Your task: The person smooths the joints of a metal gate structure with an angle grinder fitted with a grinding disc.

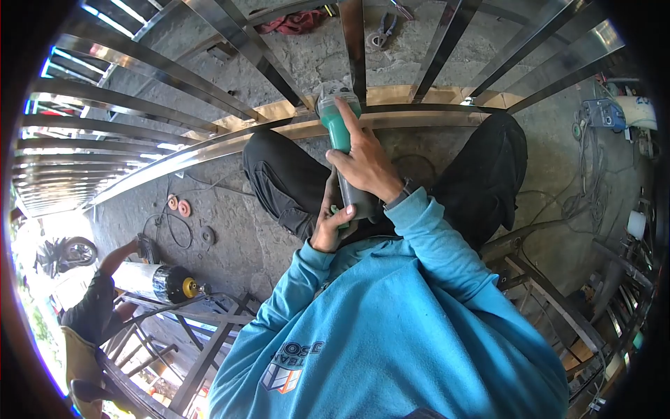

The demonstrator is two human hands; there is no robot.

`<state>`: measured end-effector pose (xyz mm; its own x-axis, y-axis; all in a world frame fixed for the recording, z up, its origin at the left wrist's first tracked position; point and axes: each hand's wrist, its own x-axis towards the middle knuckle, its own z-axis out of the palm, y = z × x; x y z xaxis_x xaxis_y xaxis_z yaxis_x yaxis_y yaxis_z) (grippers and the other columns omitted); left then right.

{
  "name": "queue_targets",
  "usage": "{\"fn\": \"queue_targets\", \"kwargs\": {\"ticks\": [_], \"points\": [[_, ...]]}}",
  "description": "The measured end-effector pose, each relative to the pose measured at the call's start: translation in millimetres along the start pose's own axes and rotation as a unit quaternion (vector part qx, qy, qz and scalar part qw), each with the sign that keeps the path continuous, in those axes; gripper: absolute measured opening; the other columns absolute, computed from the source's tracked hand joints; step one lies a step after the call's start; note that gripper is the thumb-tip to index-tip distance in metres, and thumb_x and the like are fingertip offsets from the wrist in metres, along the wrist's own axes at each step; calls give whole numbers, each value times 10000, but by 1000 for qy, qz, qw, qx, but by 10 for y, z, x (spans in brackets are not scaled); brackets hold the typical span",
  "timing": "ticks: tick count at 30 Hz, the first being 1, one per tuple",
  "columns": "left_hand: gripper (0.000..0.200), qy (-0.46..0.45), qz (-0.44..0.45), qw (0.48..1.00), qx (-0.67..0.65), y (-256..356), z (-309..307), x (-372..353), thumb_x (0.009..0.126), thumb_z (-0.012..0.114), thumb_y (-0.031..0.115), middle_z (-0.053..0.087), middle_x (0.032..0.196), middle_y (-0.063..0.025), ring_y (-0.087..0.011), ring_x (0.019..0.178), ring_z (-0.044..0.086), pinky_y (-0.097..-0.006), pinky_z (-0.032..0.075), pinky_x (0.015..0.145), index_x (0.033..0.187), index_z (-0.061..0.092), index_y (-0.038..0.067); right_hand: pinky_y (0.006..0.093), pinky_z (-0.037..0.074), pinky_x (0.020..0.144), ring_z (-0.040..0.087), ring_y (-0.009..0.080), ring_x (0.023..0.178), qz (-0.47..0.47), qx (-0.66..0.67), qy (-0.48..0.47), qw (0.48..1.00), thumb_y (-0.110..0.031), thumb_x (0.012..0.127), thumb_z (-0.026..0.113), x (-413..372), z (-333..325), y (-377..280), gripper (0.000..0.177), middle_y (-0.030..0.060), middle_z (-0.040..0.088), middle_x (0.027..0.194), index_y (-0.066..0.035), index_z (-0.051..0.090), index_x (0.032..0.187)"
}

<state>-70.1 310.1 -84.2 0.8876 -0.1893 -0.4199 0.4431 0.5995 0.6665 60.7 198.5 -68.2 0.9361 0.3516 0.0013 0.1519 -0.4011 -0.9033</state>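
A green and dark grey power tool [338, 133], which looks like an angle grinder, points away from me with its head close to the metal rail [419, 119]. Around its body is my right hand [366, 159], the index finger stretched along the green part toward the head. My left hand [331, 222] grips the rear end of the tool from below, thumb on its side. Upright metal bars [354, 52] rise from the rail just beyond the tool's head.
Pliers [381, 33] and a red cloth [293, 22] lie beyond the rail. Discs [184, 207] and a cable are on the floor at left. A gas cylinder [143, 281] and another person [94, 304] are lower left. Metal frames [551, 300] stand at right.
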Motion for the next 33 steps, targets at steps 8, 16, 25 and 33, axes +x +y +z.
{"fn": "queue_targets", "kwargs": {"ticks": [8,16,25,33], "points": [[1083,27,18,999,3,89,-101,-29,806,787,423,575,1089,-72,-85,652,521,-200,356,470,1620,147,106,586,542,799,646,560,893,119,-17,-20,993,-279,822,692,84,56,-181,954,358,590,1124,-302,162,1615],[1209,40,39,997,55,-43,-80,-423,726,832,494,484,1422,-170,-232,1169,591,-321,528,908,1604,148,22,562,551,763,622,592,805,88,-18,-28,996,-256,857,680,-363,73,-350,959,451,524,1014,-252,109,1627],[1134,15,46,998,34,84,-13,-205,777,812,389,430,1504,-184,-307,1368,493,-425,437,1120,1613,131,37,561,501,893,597,585,967,109,-6,-30,994,-200,840,659,-159,-56,-335,960,449,557,1048,-173,117,1632],[1108,35,50,996,64,26,53,-46,799,798,446,595,1059,-128,-111,579,519,-219,369,438,1619,126,123,565,474,947,581,570,1031,98,4,-42,994,-179,834,657,-30,-107,-195,949,428,564,1175,-187,136,1627]]}}
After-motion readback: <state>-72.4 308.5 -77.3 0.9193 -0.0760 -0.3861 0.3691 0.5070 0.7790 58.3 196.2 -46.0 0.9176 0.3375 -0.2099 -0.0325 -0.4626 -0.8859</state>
